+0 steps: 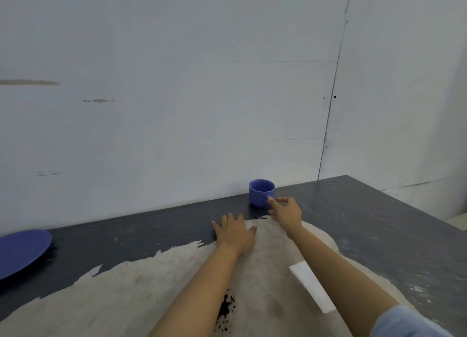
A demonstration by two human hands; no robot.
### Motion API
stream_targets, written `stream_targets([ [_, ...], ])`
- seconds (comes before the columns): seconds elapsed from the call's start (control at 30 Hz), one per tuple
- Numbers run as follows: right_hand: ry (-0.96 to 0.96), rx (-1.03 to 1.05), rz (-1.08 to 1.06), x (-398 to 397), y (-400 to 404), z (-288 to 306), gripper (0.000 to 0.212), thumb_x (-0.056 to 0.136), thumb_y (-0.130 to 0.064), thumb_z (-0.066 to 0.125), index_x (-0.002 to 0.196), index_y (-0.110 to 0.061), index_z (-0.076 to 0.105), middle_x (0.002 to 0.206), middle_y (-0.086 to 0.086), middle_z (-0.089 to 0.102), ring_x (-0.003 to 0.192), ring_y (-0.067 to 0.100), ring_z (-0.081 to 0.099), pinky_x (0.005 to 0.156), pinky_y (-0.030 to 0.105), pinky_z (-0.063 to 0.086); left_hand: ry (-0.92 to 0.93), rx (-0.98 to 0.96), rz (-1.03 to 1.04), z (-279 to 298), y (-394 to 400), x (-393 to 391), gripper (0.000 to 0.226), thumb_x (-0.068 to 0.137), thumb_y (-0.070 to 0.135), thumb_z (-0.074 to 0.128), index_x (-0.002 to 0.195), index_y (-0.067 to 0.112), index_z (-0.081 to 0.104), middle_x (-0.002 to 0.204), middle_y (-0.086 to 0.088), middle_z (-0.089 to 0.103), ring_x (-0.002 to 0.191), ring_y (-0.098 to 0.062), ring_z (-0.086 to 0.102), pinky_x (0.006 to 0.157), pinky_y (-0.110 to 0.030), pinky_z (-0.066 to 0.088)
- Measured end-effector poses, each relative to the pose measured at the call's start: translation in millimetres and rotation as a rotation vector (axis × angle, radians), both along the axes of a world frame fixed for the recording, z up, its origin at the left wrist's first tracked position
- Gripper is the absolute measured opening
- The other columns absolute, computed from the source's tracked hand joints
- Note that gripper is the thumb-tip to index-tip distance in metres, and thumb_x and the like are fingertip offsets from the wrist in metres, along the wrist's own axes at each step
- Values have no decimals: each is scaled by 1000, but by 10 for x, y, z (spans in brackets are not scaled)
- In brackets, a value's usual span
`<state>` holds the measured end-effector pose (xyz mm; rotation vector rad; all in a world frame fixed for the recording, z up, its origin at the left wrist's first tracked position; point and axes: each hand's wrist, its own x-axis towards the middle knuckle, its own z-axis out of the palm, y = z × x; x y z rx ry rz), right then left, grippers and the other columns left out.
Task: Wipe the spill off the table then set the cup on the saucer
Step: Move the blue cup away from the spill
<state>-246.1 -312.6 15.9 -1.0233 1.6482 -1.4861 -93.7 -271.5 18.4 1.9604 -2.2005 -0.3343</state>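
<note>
A blue cup (260, 192) stands upright on the dark table (366, 223) close to the wall. My right hand (286, 209) reaches toward it, fingertips touching its right side, fingers spread and not closed around it. My left hand (235, 232) lies flat, palm down, on the worn pale patch of the tabletop just left of the right hand. A black spill (226, 309) of splatter marks the pale patch near me, partly hidden by my left forearm. A folded white cloth (312, 285) lies by my right forearm. The blue saucer (21, 251) sits at the far left edge.
A white wall (177, 84) runs along the table's back edge right behind the cup. The table's right corner ends near a lower white surface (454, 220). Dark tabletop stretches between saucer and hands.
</note>
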Motion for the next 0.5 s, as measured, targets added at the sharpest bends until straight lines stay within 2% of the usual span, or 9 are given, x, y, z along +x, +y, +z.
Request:
stream_targets([
  [0.1, 94, 19, -2, -102, 209, 92, 50, 83, -39, 72, 120, -11, 54, 111, 10, 64, 96, 25, 66, 88, 42, 56, 118, -94, -52, 51, 164, -22, 54, 98, 49, 39, 139, 13, 44, 145, -14, 45, 139, -31, 33, 116, -48, 27],
  [0.17, 151, 3, 28, -193, 376, 144, 41, 85, -34, 70, 118, -13, 56, 114, 11, 64, 102, 27, 64, 92, 45, 54, 237, -119, -88, 89, 305, -71, 47, 97, 46, 44, 131, 13, 52, 135, -12, 53, 131, -29, 40, 107, -42, 38],
  [0.27, 256, -13, 79, -341, 632, 222, 24, 89, -31, 66, 107, -16, 59, 109, 7, 66, 100, 23, 63, 91, 42, 53, 337, -121, -125, 153, 518, -207, 41, 95, 44, 50, 122, 14, 62, 122, -8, 63, 118, -26, 53, 99, -41, 47],
  [0.37, 373, -12, 117, -489, 868, 271, 22, 88, -32, 67, 102, -17, 62, 101, 0, 66, 92, 17, 61, 76, 28, 47, 361, -76, -153, 171, 711, -371, 38, 94, 45, 53, 110, 15, 70, 113, -4, 69, 108, -24, 60, 95, -42, 51],
  [0.5, 515, 64, 178, -714, 1129, 210, 21, 85, -30, 72, 101, -16, 68, 101, 1, 69, 96, 17, 63, 78, 26, 43, 265, -70, -138, 101, 879, -515, 40, 91, 51, 53, 111, 21, 70, 117, -1, 69, 115, -24, 54, 95, -37, 48],
])
